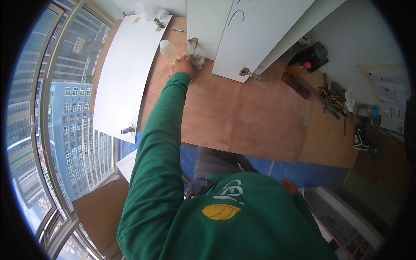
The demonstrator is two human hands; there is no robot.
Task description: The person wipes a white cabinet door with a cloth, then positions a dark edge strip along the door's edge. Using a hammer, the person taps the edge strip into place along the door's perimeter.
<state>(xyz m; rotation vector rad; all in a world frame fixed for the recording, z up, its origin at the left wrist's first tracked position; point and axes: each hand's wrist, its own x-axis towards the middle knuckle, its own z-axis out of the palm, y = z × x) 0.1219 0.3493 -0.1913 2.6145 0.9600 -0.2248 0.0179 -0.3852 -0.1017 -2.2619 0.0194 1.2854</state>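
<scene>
My left hand (184,66) is stretched far forward over the wooden worktop, its fingers closed on a crumpled greyish rag (199,63). Just beyond the fingers, on the left, is a translucent plastic container (167,48) with something pale yellowish inside. A white cabinet door panel (202,26) with a metal hinge (193,42) stands close to the rag. My right hand (289,186) hangs low at my right side, away from the worktop. Its fingers are mostly hidden, and I cannot make out anything in it.
A long white door panel (123,73) with hinges lies on the left by the window. Another white panel (255,34) leans at the back. Hand tools (333,102), a red-brown block-shaped tool (295,85) and a black case (308,58) occupy the worktop's right side (320,143). Cardboard (104,214) stands lower left.
</scene>
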